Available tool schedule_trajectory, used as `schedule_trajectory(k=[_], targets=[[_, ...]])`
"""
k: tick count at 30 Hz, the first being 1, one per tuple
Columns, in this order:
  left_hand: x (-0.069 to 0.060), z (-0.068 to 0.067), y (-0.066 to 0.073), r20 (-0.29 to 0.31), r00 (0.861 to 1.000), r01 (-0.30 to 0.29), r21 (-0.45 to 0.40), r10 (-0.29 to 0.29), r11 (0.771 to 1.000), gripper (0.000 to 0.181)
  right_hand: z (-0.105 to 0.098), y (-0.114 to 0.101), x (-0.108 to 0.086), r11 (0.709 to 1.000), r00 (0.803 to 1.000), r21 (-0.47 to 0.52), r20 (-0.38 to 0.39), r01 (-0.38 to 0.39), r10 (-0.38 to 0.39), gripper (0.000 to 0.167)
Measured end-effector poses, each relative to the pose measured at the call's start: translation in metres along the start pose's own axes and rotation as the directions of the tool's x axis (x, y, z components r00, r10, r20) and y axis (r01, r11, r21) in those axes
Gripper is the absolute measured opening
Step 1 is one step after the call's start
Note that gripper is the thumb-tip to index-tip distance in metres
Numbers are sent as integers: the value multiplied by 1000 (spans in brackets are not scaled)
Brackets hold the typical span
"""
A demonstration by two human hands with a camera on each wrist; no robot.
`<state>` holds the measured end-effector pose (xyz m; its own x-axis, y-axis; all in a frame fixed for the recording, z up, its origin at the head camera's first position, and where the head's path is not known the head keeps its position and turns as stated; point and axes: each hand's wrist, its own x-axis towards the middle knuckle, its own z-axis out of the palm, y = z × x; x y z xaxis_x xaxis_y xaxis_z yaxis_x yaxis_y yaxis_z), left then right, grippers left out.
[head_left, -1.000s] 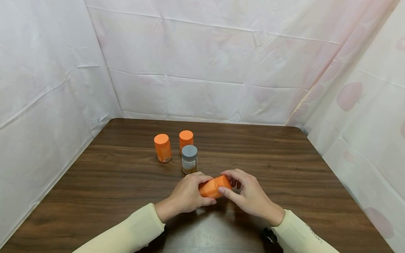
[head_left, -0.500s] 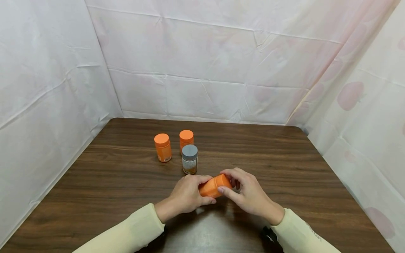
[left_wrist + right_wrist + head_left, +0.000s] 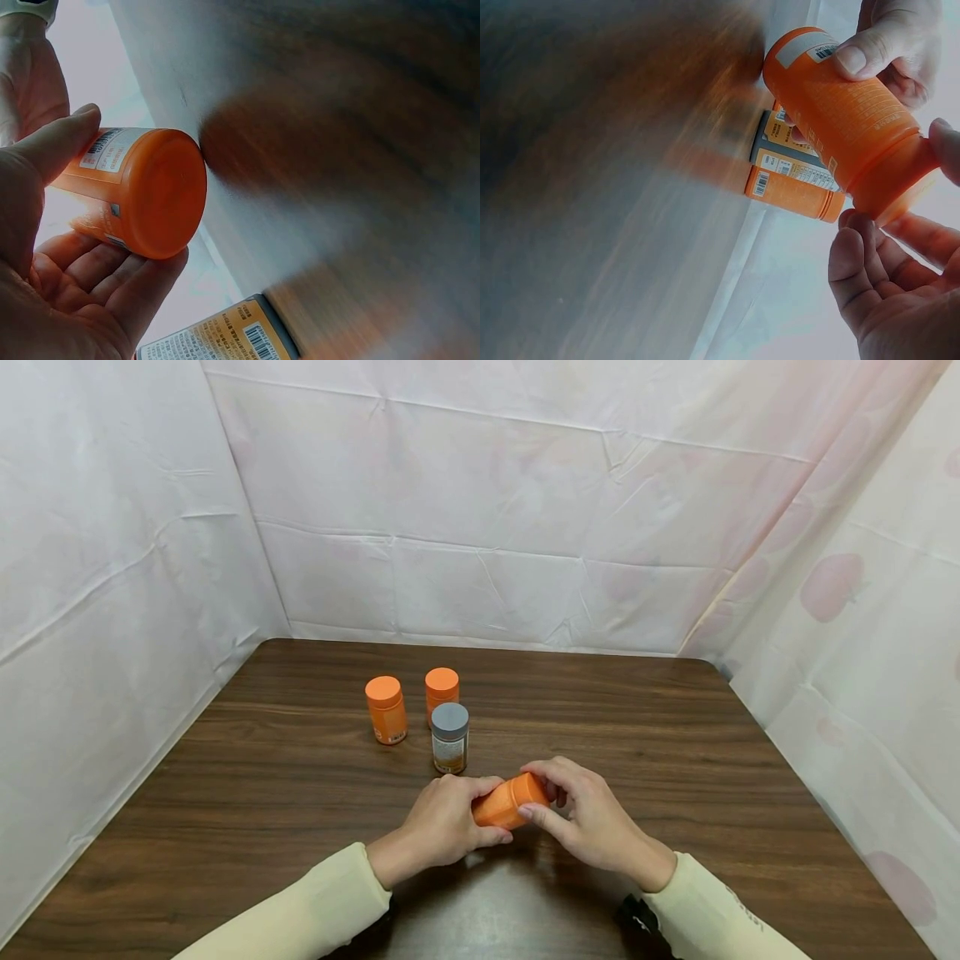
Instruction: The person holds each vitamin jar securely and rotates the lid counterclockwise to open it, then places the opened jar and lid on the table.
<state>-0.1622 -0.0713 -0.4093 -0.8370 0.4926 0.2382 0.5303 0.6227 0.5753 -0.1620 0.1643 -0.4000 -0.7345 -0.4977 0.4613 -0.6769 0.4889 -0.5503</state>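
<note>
An orange plastic pill bottle (image 3: 495, 808) lies tilted between both hands, its orange cap (image 3: 531, 788) up toward the right. My left hand (image 3: 446, 822) grips the body, thumb on one side and fingers on the other. The right hand (image 3: 592, 827) holds the cap between thumb and fingers, as the right wrist view shows on the cap (image 3: 896, 176). In the left wrist view the round base (image 3: 166, 195) faces the camera, and its edge seems to touch the table. Whether the cap is loose cannot be told.
Behind the left hand stands a grey-capped bottle (image 3: 450, 735) with a label. An orange bottle (image 3: 442, 687) is partly hidden behind it, and another orange bottle (image 3: 387, 714) stands to the left. The dark wooden table (image 3: 637, 718) ends at white cloth walls (image 3: 480, 510).
Both hands and the bottle keep almost the same place. The right thumb tip has shifted very slightly to the right on the cap.
</note>
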Motion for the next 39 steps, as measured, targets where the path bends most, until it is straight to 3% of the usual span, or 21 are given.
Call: schedule_trajectory(k=[11, 25, 39], targets=[[1, 0, -1, 10, 1000, -5, -11, 5, 1000, 39, -1, 1, -1, 1000, 1000, -6, 14, 26, -25, 39], [0, -1, -1, 38, 999, 20, -29, -19, 999, 43, -9, 3, 1, 993, 991, 41, 70, 113, -115, 53], [-1, -1, -1, 30, 999, 20, -27, -19, 999, 44, -10, 0, -1, 993, 990, 35, 77, 112, -115, 60]])
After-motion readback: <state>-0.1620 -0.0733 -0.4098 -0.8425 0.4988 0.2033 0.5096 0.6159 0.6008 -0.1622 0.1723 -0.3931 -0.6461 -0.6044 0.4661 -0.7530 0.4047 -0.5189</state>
